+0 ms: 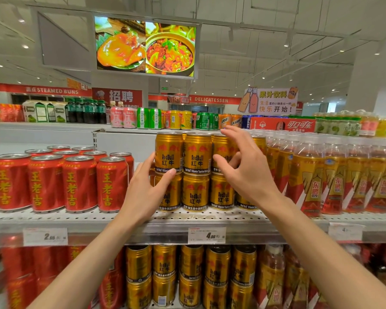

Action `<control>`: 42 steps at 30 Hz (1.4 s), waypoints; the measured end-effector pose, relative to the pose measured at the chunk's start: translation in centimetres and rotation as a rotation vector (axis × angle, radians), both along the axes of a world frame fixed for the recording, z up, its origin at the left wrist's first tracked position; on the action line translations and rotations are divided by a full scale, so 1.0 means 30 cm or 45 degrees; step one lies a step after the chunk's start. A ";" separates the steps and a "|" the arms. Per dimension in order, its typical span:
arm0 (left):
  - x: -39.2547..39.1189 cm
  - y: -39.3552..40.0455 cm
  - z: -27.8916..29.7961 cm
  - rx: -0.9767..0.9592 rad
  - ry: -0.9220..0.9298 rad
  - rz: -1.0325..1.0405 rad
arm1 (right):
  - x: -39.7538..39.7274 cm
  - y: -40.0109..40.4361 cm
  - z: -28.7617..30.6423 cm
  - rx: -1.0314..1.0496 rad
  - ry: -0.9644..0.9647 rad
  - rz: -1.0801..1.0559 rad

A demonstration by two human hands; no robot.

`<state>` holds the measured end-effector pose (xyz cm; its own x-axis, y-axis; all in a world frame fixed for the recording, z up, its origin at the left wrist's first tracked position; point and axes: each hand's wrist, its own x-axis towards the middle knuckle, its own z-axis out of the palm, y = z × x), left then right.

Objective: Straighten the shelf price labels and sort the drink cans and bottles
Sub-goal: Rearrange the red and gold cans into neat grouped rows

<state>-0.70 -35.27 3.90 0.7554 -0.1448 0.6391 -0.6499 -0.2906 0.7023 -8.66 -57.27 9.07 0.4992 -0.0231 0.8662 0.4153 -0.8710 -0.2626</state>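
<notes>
Gold Red Bull cans (196, 172) stand stacked two high in the middle of the shelf (76, 218). My left hand (146, 190) curls round the left column of the stack, its thumb lying across the front where the upper and lower cans meet. In front of the upper gold cans on the right, my right hand (243, 168) hovers with its fingers spread, holding nothing. Red cans (47, 184) fill the left side and amber bottles (334, 175) the right. On the shelf rail are price labels: a left label (45, 236), a middle label (206, 235) and a right label (344, 231).
More gold cans (187, 275), red cans and bottles fill the shelf below. Behind the shelf top stands a row of assorted cans and bottles (165, 119) and a red cola carton (283, 124). A food screen (145, 45) hangs overhead.
</notes>
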 end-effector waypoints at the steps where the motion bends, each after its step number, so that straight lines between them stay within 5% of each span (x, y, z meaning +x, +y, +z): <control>1: -0.002 -0.007 -0.003 -0.012 -0.001 0.009 | -0.004 -0.011 -0.015 0.016 -0.018 -0.031; 23: -0.003 -0.085 0.003 -0.058 0.030 0.250 | 0.026 -0.068 -0.020 0.029 0.078 -0.112; 42: -0.051 0.016 -0.063 0.097 -0.046 0.149 | -0.071 0.019 -0.137 0.147 0.153 -0.147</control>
<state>-2.24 -34.81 2.01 0.7465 -0.1064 0.6568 -0.6330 -0.4177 0.6518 -10.79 -56.69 4.95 0.5869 -0.1822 0.7889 0.2738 -0.8723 -0.4051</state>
